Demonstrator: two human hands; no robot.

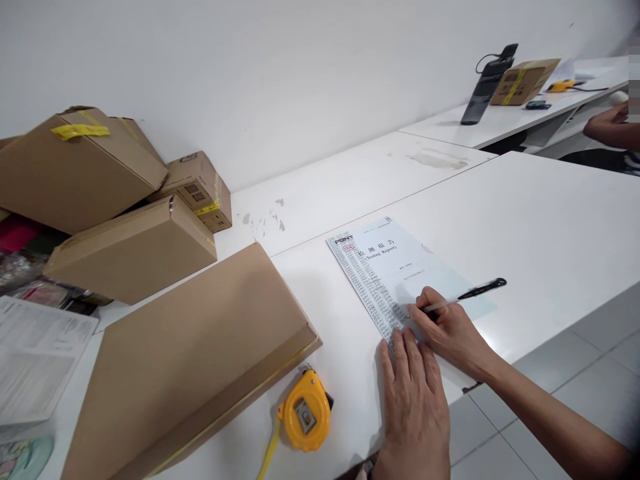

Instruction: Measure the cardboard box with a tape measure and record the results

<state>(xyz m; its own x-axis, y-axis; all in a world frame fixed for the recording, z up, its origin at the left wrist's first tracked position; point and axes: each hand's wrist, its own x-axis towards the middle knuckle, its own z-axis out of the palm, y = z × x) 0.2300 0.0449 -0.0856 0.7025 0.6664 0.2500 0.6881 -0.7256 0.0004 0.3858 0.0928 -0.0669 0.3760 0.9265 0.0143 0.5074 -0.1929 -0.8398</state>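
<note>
A paper headed "Testing Report" [385, 267] lies on the white table, its left strip covered with rows of small handwriting. My right hand [447, 330] pinches a black-and-clear pen [465, 293], its tip close to the lower left part of the sheet. Across the paper's bottom edge my left hand [415, 387] rests flat with fingers stretched out. Left of that hand sits a yellow tape measure [306, 412] with some tape pulled out. Beside it lies a large flat cardboard box [200, 360].
Several cardboard boxes [135, 247] are piled at the left against the wall, near printed sheets [40, 353]. A dark water bottle [487, 87], a taped box [525, 83] and another tape measure [561, 86] stand on the far table. Another person's arm [607, 127] shows at the right edge.
</note>
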